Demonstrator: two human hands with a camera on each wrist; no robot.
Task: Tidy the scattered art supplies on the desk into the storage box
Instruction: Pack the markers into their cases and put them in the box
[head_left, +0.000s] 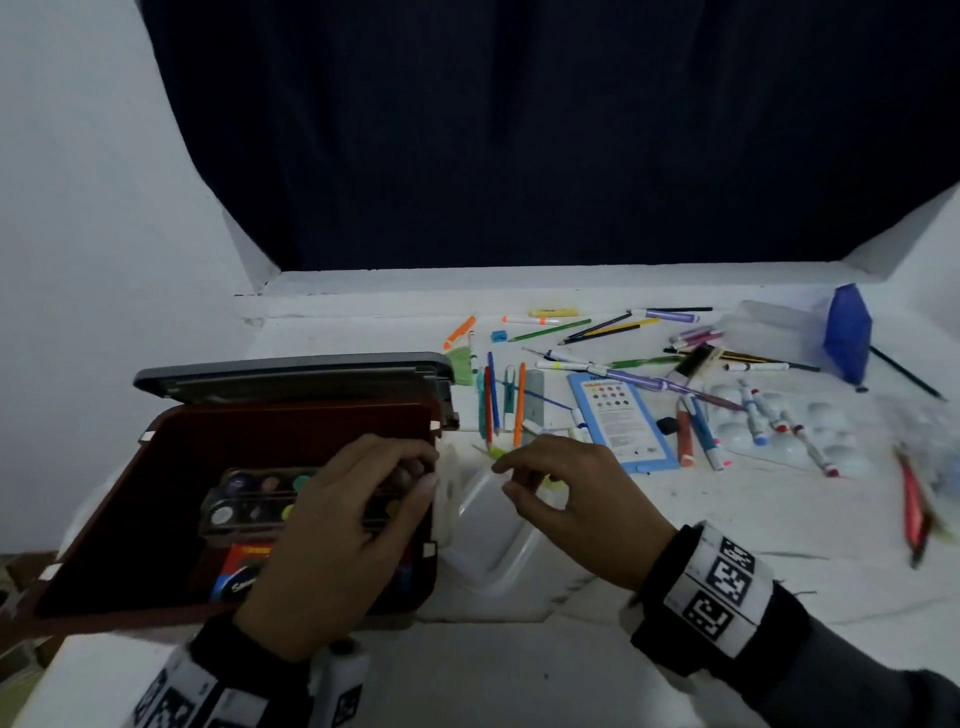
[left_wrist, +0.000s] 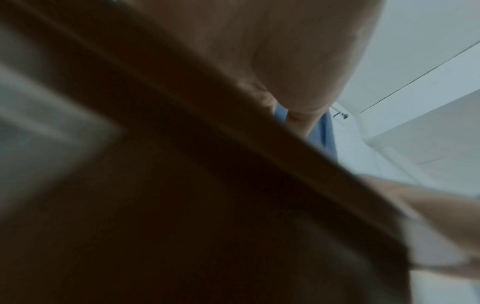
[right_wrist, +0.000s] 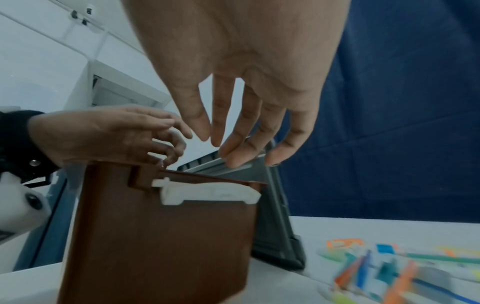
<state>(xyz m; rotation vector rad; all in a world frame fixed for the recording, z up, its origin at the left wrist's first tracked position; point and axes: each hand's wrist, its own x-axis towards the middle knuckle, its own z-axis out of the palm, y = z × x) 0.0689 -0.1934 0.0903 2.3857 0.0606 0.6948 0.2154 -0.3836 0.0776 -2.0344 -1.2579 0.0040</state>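
The brown storage box (head_left: 104, 499) stands open at the left of the white desk, its grey lid (head_left: 291, 369) raised behind it. Paint palettes (head_left: 254, 499) and a red and blue pack lie inside. My left hand (head_left: 418, 473) is over the box, its fingers curled at the palettes' right end by the rim; whether they grip anything is hidden. My right hand (head_left: 504, 478) hovers just right of the box with relaxed fingers and holds nothing. The right wrist view shows the right hand (right_wrist: 233, 148) above the box wall (right_wrist: 155, 236), close to the left hand (right_wrist: 171, 148). The left wrist view is dark and blurred.
A clear plastic tray (head_left: 483, 530) lies under my right hand. Beyond it are scattered pens and pencils (head_left: 519, 400), a blue card (head_left: 618, 421), a clear mixing palette with markers (head_left: 779, 421), a blue-lidded clear container (head_left: 810, 332) and a red item (head_left: 911, 509).
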